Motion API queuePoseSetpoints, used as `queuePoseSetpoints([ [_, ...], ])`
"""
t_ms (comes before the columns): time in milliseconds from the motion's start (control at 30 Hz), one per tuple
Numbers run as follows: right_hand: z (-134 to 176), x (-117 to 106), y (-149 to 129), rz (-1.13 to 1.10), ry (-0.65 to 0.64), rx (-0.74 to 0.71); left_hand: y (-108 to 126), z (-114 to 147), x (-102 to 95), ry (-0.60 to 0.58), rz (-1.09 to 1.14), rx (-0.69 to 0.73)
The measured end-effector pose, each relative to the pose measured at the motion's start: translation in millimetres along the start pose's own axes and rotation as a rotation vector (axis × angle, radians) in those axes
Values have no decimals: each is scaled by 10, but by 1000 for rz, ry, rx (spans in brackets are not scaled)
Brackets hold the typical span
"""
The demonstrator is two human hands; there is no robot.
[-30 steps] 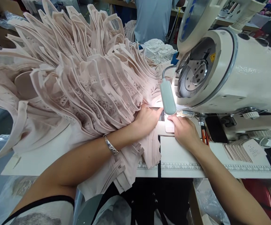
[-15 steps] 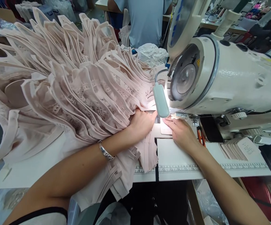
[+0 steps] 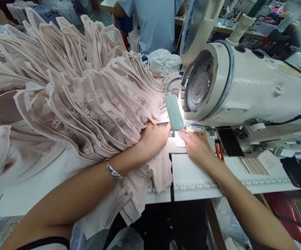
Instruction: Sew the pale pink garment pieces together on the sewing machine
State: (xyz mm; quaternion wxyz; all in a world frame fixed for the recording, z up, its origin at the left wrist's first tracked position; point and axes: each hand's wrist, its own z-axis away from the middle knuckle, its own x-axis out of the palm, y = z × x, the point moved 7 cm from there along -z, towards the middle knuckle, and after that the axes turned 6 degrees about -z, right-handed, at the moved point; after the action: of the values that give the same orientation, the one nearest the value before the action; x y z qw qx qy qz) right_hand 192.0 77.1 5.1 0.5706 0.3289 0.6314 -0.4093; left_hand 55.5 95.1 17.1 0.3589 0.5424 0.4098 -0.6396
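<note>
The left hand (image 3: 154, 139) is set against the garments (image 3: 106, 100), heaped beside the machine (image 3: 259, 86), seemingly to steady them; the right hand (image 3: 197, 147) is kept near the lamp (image 3: 174, 113), probably for guiding. Whether either is gripping cannot be told, fingertips being partly hidden.

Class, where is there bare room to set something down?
Bare: white patch between black strip, ruler and right forearm; another patch, between garments and left forearm. Crowded: around the left hand, right hand and sewing machine.
</note>
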Motion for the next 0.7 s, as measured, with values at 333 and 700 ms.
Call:
queuePoseSetpoints([
  [333,-22,37,17,-2,-34,25,2,6,7,0,29,-4],
  [700,-48,-21,-63,75,-20,58,-24,21,12,22,54,-10],
])
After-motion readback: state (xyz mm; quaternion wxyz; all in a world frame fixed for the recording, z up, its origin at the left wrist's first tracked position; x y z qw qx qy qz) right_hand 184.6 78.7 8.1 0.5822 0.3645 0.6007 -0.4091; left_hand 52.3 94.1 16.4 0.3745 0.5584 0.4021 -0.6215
